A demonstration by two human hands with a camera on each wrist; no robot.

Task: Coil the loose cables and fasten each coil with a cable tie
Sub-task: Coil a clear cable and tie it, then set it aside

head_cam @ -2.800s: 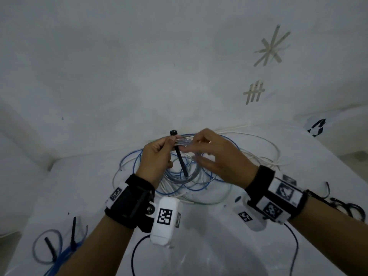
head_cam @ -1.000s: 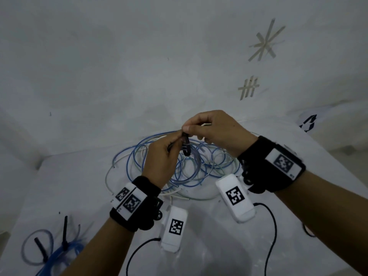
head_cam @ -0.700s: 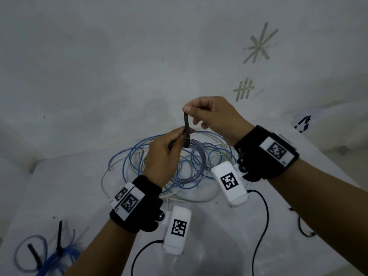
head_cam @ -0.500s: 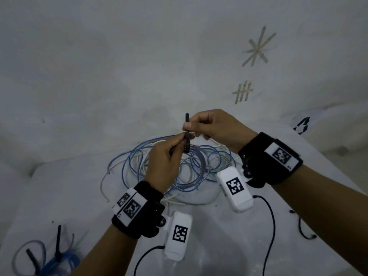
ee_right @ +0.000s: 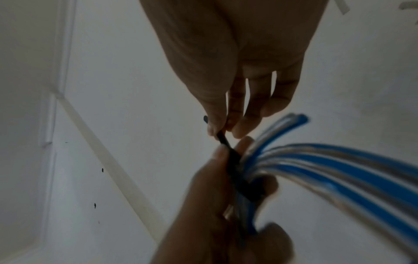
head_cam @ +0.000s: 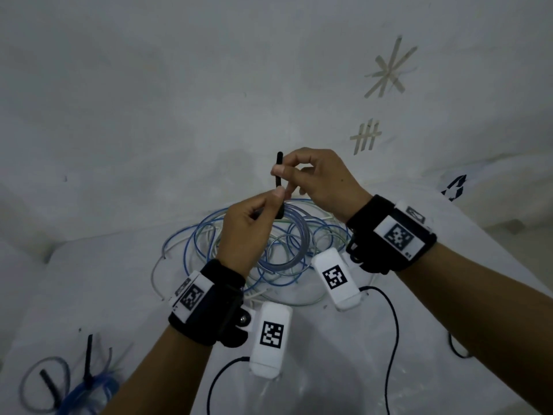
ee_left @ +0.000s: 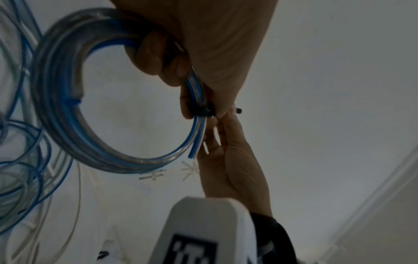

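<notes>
A small coil of blue and clear cable point(head_cam: 299, 232) hangs from my left hand point(head_cam: 273, 205), which grips it at its top, raised above the table. A black cable tie point(head_cam: 279, 163) is looped round the coil there, its tail standing upright. My right hand point(head_cam: 282, 172) pinches that tail between thumb and forefinger just above the left thumb. In the left wrist view the tie point(ee_left: 199, 111) circles the coil's strands point(ee_left: 58, 100) close to a cut cable end. The right wrist view shows the tail point(ee_right: 226, 144) taut between both hands, beside the blurred blue strands point(ee_right: 339, 166).
A tangle of loose blue, clear and white cables point(head_cam: 191, 244) lies on the white-covered table point(head_cam: 104, 295) under my hands. Coils with black ties point(head_cam: 89, 393) lie at the near left corner. Black cords point(head_cam: 392, 324) run from the wrist cameras. A wall with tape marks point(head_cam: 389, 73) stands behind.
The tie first lay loose across the coil. My right hand then drew its tail upward, took a lower hold half a second ago, and has now risen a little again.
</notes>
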